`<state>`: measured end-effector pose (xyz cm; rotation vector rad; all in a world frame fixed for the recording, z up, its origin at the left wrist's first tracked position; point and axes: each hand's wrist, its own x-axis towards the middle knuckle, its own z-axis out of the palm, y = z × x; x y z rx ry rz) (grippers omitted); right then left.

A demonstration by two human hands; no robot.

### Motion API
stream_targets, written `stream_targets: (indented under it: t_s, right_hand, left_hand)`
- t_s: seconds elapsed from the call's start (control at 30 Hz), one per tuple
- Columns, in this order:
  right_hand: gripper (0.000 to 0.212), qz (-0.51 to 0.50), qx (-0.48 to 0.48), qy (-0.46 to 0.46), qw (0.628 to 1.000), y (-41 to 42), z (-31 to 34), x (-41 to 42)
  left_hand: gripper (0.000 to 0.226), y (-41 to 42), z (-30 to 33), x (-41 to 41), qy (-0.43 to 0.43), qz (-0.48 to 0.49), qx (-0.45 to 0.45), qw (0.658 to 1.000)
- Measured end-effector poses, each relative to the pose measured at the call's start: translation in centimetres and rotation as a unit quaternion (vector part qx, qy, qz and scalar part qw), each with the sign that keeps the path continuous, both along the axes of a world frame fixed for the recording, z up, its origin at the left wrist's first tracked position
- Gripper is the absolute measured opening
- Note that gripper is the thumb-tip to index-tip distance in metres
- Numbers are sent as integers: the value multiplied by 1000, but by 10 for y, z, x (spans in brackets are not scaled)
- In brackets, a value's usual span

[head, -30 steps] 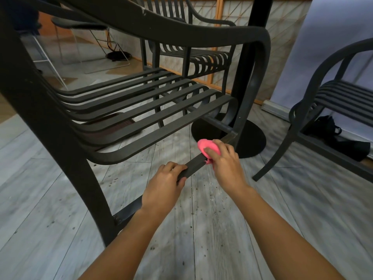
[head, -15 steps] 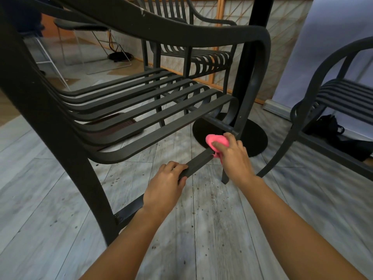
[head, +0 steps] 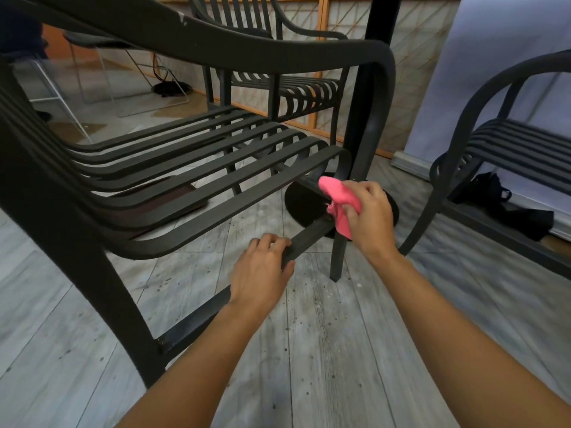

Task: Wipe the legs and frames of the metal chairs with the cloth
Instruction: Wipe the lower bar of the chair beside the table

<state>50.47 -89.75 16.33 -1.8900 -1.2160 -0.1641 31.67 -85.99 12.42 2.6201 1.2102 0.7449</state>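
A dark metal slatted chair (head: 191,168) fills the left and middle of the head view, seen from its side. Its low side rail (head: 200,319) runs from the near leg (head: 102,273) up to the front leg (head: 338,257). My left hand (head: 262,270) grips that rail around its middle. My right hand (head: 369,214) holds a pink cloth (head: 338,196) pressed against the front leg where the rail joins it, just under the seat's front edge.
A second metal chair (head: 293,88) stands behind and a third chair (head: 494,143) stands at the right. A black table post with a round base (head: 302,205) rises just beyond the front leg. A black bag (head: 506,205) lies by the right wall. Grey plank floor lies underneath.
My right hand slid the pink cloth along the rail away from me and up onto the front leg joint. My left hand kept its grip on the rail.
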Motion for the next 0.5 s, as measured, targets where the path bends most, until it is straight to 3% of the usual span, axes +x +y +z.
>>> stream_targets:
  t_s: [0.1, 0.23, 0.33, 0.5]
  right_hand:
    - [38, -5, -6, 10, 1000, 6, -1, 3]
    - [31, 75, -26, 18, 997, 15, -12, -5]
    - [37, 75, -110, -71, 989, 15, -29, -13]
    - [45, 88, -147, -131, 977, 8, -44, -17]
  left_hand:
    - [38, 8, 2, 16, 8, -14, -2, 1000]
    - [37, 18, 6, 34, 10, -22, -15, 1000]
    - [37, 23, 3, 41, 8, -25, -32, 999]
    - [35, 23, -4, 41, -27, -34, -62, 997]
